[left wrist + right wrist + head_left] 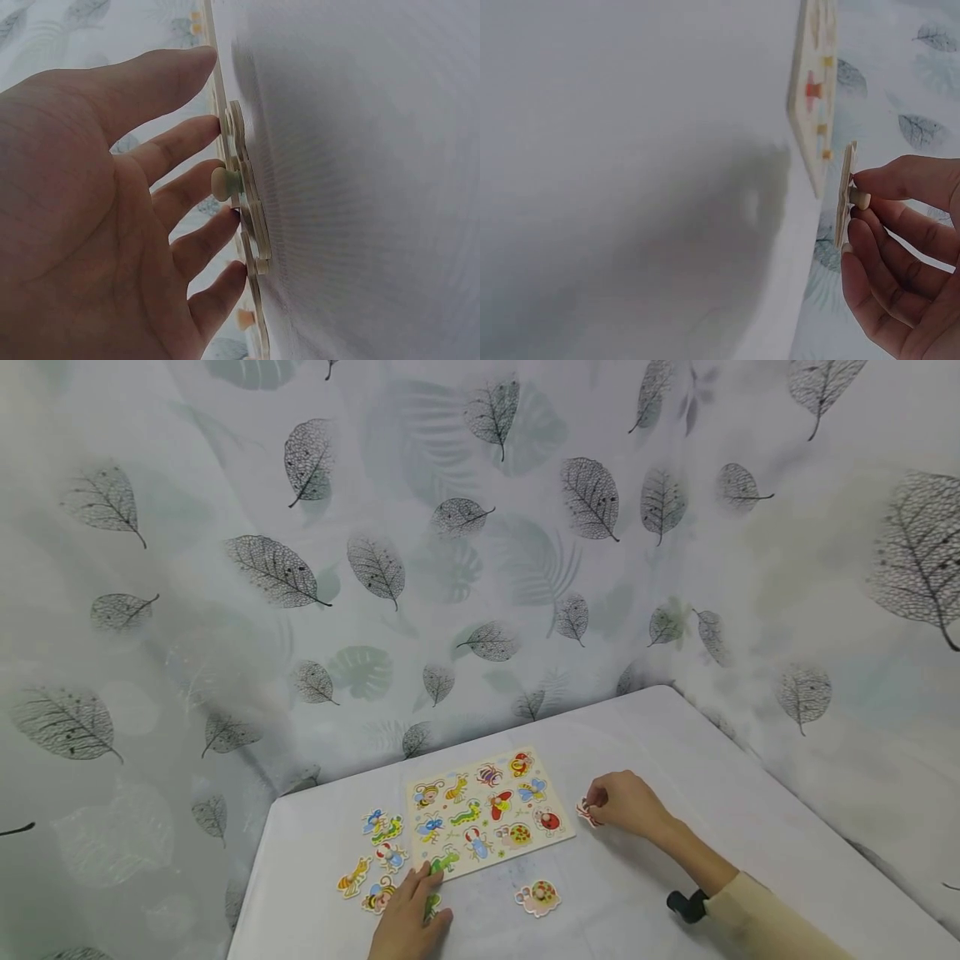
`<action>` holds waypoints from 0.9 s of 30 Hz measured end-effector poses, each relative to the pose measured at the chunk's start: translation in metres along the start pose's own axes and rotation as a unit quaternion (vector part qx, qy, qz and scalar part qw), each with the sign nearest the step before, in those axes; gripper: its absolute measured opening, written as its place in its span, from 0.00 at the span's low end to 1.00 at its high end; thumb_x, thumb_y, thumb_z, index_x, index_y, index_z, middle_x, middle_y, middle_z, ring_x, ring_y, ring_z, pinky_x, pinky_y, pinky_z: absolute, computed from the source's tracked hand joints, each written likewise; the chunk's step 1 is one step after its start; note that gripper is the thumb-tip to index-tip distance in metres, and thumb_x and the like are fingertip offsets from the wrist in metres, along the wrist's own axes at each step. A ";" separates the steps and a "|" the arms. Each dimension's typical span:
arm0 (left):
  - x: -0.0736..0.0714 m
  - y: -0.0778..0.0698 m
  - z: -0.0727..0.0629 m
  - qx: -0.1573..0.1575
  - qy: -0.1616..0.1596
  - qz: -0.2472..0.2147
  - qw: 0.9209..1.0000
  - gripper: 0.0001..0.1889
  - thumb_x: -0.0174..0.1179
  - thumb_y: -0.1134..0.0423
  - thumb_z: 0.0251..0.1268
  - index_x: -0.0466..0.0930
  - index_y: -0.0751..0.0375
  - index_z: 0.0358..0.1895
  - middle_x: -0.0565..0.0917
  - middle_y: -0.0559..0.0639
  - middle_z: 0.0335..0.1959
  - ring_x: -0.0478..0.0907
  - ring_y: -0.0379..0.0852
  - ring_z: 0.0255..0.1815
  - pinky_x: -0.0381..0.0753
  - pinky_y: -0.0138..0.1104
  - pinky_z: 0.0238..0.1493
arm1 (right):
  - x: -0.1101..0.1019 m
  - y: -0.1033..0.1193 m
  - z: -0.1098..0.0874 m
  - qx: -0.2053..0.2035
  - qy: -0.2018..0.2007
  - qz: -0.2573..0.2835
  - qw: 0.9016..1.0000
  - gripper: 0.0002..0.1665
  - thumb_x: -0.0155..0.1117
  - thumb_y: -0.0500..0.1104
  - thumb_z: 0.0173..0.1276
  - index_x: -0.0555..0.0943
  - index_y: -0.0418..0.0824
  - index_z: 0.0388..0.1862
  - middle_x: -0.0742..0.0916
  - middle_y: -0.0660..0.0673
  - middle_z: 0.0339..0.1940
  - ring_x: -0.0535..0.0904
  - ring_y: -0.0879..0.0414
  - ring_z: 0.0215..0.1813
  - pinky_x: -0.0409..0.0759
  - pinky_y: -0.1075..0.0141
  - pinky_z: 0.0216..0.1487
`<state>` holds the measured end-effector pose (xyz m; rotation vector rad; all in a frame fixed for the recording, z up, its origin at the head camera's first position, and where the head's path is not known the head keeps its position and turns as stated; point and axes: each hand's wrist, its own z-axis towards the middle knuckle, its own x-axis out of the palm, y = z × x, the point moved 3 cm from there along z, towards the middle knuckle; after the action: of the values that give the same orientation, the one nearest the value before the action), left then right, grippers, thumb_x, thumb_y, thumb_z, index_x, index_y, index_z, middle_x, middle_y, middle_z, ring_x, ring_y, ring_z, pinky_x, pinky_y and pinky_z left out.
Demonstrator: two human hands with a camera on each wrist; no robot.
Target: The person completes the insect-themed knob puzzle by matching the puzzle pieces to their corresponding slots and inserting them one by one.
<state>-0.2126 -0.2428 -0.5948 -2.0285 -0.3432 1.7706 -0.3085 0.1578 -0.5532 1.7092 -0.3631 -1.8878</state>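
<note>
Nearest me is a cream sleeve (772, 922), its right hand (626, 806) pinching a striped piece (587, 812) by the knob (860, 198), just off the right edge of the board (521, 812). At the board's near left corner rests the left hand (408, 910), fingers loosely spread, seemingly touching it and half hiding a green piece (432, 906). Other pieces (391, 857) cluster toward the left edge of the table (633, 739); a snail (538, 900) lies near the board's front edge.
</note>
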 end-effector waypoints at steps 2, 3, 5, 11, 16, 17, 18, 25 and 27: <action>-0.001 -0.001 0.000 -0.001 0.002 -0.005 1.000 0.33 0.70 0.46 0.65 0.75 0.54 0.71 0.68 0.56 0.79 0.60 0.67 0.80 0.63 0.66 0.75 | -0.002 0.004 0.006 -0.012 -0.005 0.001 1.000 0.08 0.79 0.37 0.55 0.86 0.48 0.27 0.83 0.58 0.22 0.75 0.61 0.27 0.76 0.67 0.27; -0.001 -0.002 0.000 0.000 0.003 -0.006 1.000 0.33 0.70 0.46 0.65 0.75 0.54 0.71 0.68 0.57 0.79 0.60 0.67 0.80 0.63 0.66 0.75 | -0.002 0.006 0.008 -0.016 -0.006 0.000 1.000 0.08 0.78 0.37 0.55 0.86 0.47 0.27 0.83 0.58 0.22 0.75 0.61 0.27 0.76 0.67 0.27; -0.002 -0.003 -0.001 0.002 0.003 -0.008 1.000 0.33 0.70 0.47 0.65 0.75 0.54 0.71 0.68 0.57 0.79 0.59 0.68 0.80 0.63 0.66 0.75 | -0.004 0.011 0.013 -0.021 -0.008 0.001 1.000 0.08 0.78 0.37 0.55 0.86 0.47 0.27 0.83 0.58 0.22 0.75 0.61 0.27 0.76 0.68 0.27; -0.003 -0.002 -0.001 0.006 0.002 -0.002 1.000 0.34 0.70 0.47 0.65 0.75 0.55 0.71 0.68 0.57 0.79 0.60 0.67 0.80 0.63 0.66 0.75 | -0.003 0.023 0.026 -0.028 0.005 0.015 0.999 0.07 0.78 0.37 0.57 0.87 0.46 0.28 0.83 0.57 0.22 0.76 0.61 0.27 0.77 0.67 0.26; -0.002 0.002 0.000 0.005 -0.001 -0.004 1.000 0.34 0.70 0.46 0.65 0.75 0.55 0.71 0.67 0.57 0.79 0.59 0.68 0.80 0.63 0.66 0.76 | 0.003 0.031 0.039 -0.034 0.011 0.015 0.999 0.08 0.80 0.39 0.58 0.87 0.46 0.27 0.83 0.57 0.22 0.76 0.60 0.26 0.77 0.67 0.26; -0.002 0.002 0.001 0.005 -0.001 -0.004 1.000 0.34 0.70 0.46 0.65 0.75 0.55 0.71 0.67 0.57 0.79 0.59 0.68 0.80 0.62 0.66 0.76 | 0.005 0.032 0.042 -0.032 0.013 0.015 0.999 0.08 0.81 0.39 0.58 0.87 0.47 0.27 0.83 0.57 0.22 0.76 0.60 0.27 0.77 0.67 0.26; -0.002 0.002 0.001 0.005 -0.001 -0.006 1.000 0.34 0.70 0.46 0.66 0.75 0.55 0.71 0.67 0.57 0.79 0.59 0.68 0.80 0.62 0.66 0.76 | 0.007 0.032 0.044 -0.033 0.014 0.015 0.999 0.08 0.81 0.39 0.58 0.87 0.47 0.27 0.83 0.57 0.22 0.76 0.60 0.27 0.77 0.67 0.26; -0.002 0.002 0.000 0.013 -0.001 -0.010 1.000 0.33 0.70 0.46 0.66 0.75 0.55 0.71 0.67 0.58 0.79 0.59 0.69 0.80 0.63 0.67 0.75 | 0.020 0.037 0.059 -0.042 0.029 0.017 0.999 0.08 0.80 0.39 0.58 0.86 0.48 0.27 0.83 0.57 0.23 0.76 0.60 0.27 0.78 0.67 0.26; -0.003 0.001 0.000 0.017 -0.004 -0.012 1.000 0.33 0.69 0.47 0.66 0.75 0.55 0.71 0.67 0.58 0.79 0.59 0.69 0.80 0.63 0.67 0.74 | 0.022 0.040 0.063 -0.048 0.034 0.017 0.998 0.08 0.80 0.39 0.57 0.86 0.48 0.27 0.84 0.58 0.23 0.77 0.60 0.28 0.78 0.68 0.27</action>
<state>-0.2128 -0.2452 -0.5929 -1.9872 -0.3359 1.7595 -0.3613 0.1026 -0.5395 1.6877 -0.2688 -1.7878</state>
